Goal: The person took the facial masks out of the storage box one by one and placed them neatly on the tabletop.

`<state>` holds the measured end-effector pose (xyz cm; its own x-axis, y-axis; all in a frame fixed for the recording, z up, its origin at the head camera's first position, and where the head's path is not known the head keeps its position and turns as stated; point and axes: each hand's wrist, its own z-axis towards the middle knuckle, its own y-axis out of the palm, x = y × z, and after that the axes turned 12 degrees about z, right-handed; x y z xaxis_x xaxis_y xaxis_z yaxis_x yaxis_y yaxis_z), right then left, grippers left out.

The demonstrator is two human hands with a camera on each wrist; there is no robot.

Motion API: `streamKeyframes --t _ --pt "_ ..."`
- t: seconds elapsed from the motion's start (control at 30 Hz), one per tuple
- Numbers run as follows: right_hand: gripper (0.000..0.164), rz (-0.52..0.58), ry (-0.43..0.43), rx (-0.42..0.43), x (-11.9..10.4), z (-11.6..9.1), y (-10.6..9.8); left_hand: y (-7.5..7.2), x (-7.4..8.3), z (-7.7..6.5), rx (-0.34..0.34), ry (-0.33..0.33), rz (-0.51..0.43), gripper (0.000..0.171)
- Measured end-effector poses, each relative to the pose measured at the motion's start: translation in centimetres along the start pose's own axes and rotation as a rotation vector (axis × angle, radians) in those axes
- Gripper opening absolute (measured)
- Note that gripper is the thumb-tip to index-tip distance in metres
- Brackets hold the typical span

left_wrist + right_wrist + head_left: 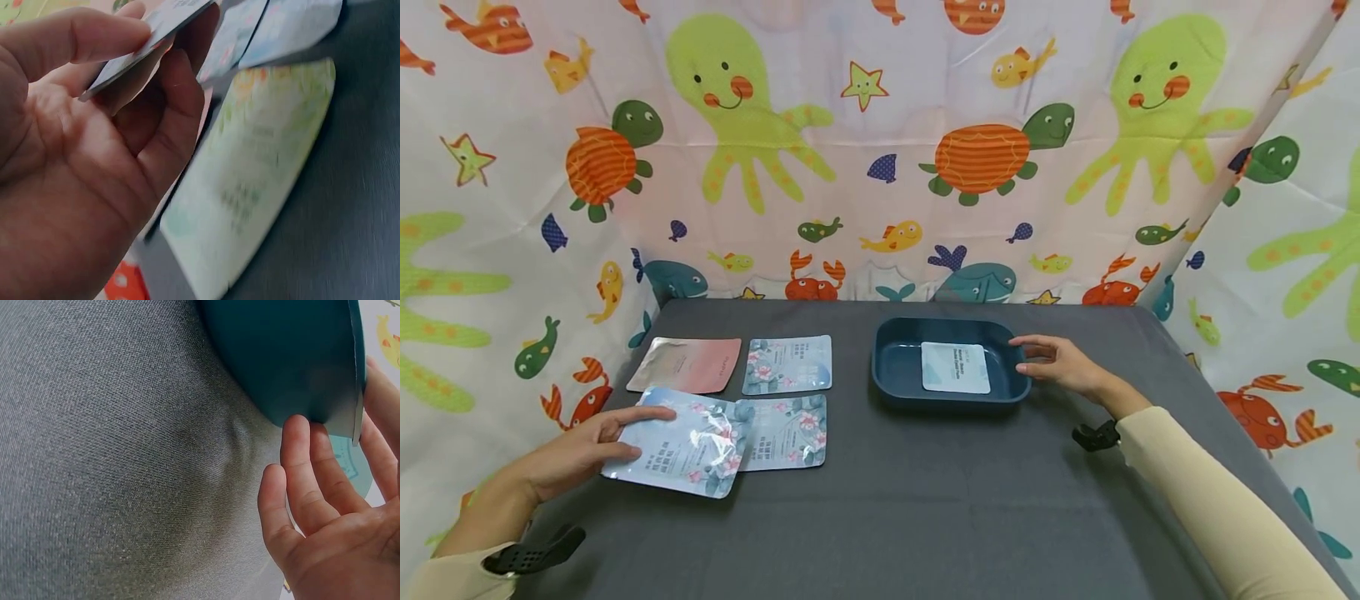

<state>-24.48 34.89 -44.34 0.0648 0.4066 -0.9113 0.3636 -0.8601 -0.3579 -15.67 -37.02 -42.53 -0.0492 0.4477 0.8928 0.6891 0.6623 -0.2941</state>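
Observation:
My left hand pinches the left edge of a light-blue floral sheet mask packet, tilted above the table. Behind it lie a pink-and-silver packet and two more blue floral packets, one farther back and one nearer, partly covered by the held one. Below the left hand, a pale green packet shows only in the left wrist view. With its fingers on both sides of the rim, my right hand grips the right end of a dark teal tray. A white-and-blue packet lies flat inside.
A dark grey cloth covers the table. Along its back and both sides hangs a white curtain printed with sea animals. Each wrist wears a black strap, such as the right strap.

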Motion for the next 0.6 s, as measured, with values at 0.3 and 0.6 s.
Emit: streamKeyframes --t 0.3,0.6 --pt "0.059 -0.011 -0.003 -0.001 0.1 -0.2 0.0 -0.9 -4.2 -3.3 -0.003 -0.201 0.097 0.056" --pt "0.058 -0.011 -0.009 -0.004 -0.4 0.0 0.1 -1.1 -6.9 -5.4 -0.090 -0.201 0.029 0.054"
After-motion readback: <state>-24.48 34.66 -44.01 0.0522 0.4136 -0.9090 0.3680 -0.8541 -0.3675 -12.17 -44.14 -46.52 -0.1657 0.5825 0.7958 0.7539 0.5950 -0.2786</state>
